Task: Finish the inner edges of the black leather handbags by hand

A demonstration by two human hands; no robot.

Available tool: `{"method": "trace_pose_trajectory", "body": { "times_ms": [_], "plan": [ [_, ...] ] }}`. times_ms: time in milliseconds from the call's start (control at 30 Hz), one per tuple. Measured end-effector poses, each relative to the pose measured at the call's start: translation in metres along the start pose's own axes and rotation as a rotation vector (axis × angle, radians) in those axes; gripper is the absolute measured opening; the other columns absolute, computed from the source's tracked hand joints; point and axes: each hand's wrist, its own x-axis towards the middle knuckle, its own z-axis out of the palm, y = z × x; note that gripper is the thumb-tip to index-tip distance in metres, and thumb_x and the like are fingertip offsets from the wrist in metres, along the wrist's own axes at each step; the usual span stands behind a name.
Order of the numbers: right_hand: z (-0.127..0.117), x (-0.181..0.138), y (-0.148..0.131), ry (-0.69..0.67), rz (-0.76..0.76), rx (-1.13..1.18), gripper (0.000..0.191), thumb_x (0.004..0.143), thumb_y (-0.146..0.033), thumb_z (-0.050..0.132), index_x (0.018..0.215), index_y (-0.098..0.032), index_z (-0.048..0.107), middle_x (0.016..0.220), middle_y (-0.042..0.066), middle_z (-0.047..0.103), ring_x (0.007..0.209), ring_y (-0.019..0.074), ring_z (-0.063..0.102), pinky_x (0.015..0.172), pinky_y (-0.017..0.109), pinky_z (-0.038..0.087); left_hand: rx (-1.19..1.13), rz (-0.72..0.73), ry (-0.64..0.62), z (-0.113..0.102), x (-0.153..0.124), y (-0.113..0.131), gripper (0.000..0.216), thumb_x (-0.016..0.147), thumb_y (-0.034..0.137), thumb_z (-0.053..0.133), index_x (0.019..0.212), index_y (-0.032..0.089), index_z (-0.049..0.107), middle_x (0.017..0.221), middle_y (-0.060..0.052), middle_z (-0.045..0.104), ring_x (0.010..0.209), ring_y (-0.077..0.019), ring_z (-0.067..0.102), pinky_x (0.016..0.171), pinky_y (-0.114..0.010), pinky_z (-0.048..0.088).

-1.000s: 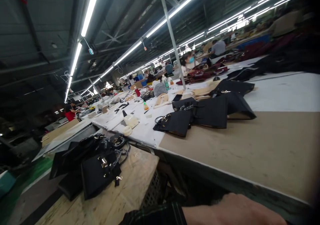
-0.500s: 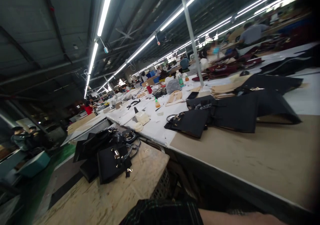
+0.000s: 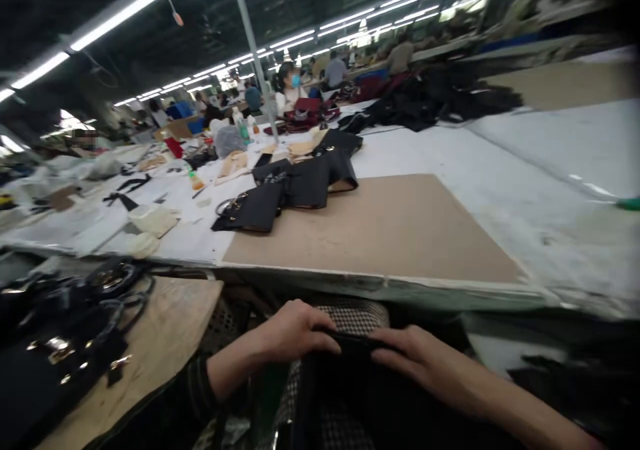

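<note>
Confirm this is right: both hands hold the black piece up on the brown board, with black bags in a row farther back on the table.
Not quite. The left hand and right hand hold the black piece below the table edge, not on the brown board. The black bags do lie in a row farther back. The head view shows it.

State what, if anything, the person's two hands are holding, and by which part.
Both hold a black piece by its upper edge, below the table edge: the left hand at its left end, the right hand at its right end.
</note>
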Motion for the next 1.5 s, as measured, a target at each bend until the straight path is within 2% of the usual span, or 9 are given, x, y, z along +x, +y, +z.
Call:
{"method": "trace_pose_trajectory", "body": {
  "times_ms": [100,333,533,767,1000,1100,1300,1400,1500],
  "plan": [
    [-0.005,0.008,-0.012,-0.188,0.008,0.037,0.023,0.096,-0.03,0.05,0.096,-0.025,0.073,0.084,-0.001,0.072,0.075,0.0185,0.063,0.069,0.026,0.046,-0.074,-0.029,-0.027,0.003,0.001,-0.004,0.02,0.082,0.039,0.069,0.092,0.024,0.077,0.075,0.005,0.069,0.071,-0.0152,0.06,0.06,-0.018,0.041],
    [-0.007,0.011,-0.008,-0.245,0.009,0.1,0.023,0.095,-0.029,0.052,0.086,-0.018,0.07,0.069,-0.004,0.058,0.064,0.0125,0.05,0.06,0.021,0.038,-0.063,-0.06,-0.073,0.005,0.005,0.0,0.025,0.086,0.04,0.062,0.093,0.021,0.077,0.073,0.004,0.065,0.068,-0.0131,0.054,0.062,-0.018,0.038],
    [-0.01,0.011,-0.01,-0.25,-0.012,0.197,0.021,0.094,-0.023,0.051,0.101,-0.022,0.07,0.08,-0.004,0.062,0.071,0.0118,0.051,0.066,0.019,0.039,0.042,0.004,-0.069,0.007,0.01,0.002,0.027,0.093,0.038,0.053,0.097,0.024,0.075,0.072,0.004,0.061,0.066,-0.0114,0.052,0.06,-0.018,0.035],
    [-0.002,0.014,-0.001,-0.204,0.063,0.163,0.025,0.092,-0.024,0.051,0.069,-0.017,0.059,0.062,-0.006,0.045,0.059,0.0098,0.04,0.057,0.021,0.031,0.186,0.02,0.003,0.02,0.014,-0.001,0.031,0.095,0.037,0.049,0.082,0.019,0.071,0.063,0.004,0.053,0.059,-0.0099,0.047,0.057,-0.019,0.032],
    [0.005,0.02,-0.003,-0.189,-0.044,-0.017,0.017,0.092,-0.032,0.057,0.087,-0.019,0.066,0.077,-0.002,0.061,0.071,0.0137,0.053,0.064,0.023,0.036,0.224,0.026,0.003,0.02,0.018,0.003,0.026,0.094,0.042,0.053,0.094,0.025,0.072,0.072,0.003,0.064,0.064,-0.0119,0.055,0.059,-0.019,0.035],
    [0.01,0.025,-0.005,-0.18,-0.052,-0.068,0.022,0.093,-0.031,0.055,0.076,-0.018,0.064,0.067,-0.004,0.054,0.063,0.0116,0.047,0.06,0.023,0.032,0.293,0.071,-0.028,0.017,0.019,0.008,0.025,0.094,0.043,0.054,0.101,0.028,0.072,0.072,0.004,0.065,0.063,-0.012,0.054,0.059,-0.019,0.034],
    [0.016,0.027,-0.005,-0.228,0.027,0.045,0.035,0.089,-0.027,0.056,0.057,-0.017,0.044,0.056,-0.007,0.034,0.053,0.0089,0.033,0.051,0.023,0.025,0.351,0.102,-0.075,0.014,0.016,0.01,0.029,0.097,0.037,0.05,0.086,0.023,0.072,0.064,0.004,0.061,0.059,-0.011,0.054,0.055,-0.019,0.033],
    [0.015,0.024,-0.006,-0.288,0.032,0.14,0.033,0.092,-0.03,0.052,0.061,-0.018,0.048,0.058,-0.006,0.038,0.055,0.0094,0.035,0.052,0.023,0.028,0.415,0.055,-0.108,0.008,0.009,0.013,0.032,0.097,0.038,0.047,0.083,0.021,0.07,0.066,0.002,0.064,0.061,-0.0126,0.058,0.057,-0.02,0.035],
    [0.013,0.02,-0.011,-0.284,-0.011,0.108,0.027,0.096,-0.028,0.045,0.074,-0.018,0.058,0.068,-0.003,0.055,0.063,0.0117,0.047,0.059,0.023,0.034,0.581,-0.005,-0.118,0.004,0.0,0.02,0.033,0.098,0.036,0.043,0.083,0.02,0.067,0.071,-0.003,0.069,0.066,-0.0183,0.065,0.058,-0.024,0.039]
  ]
}}
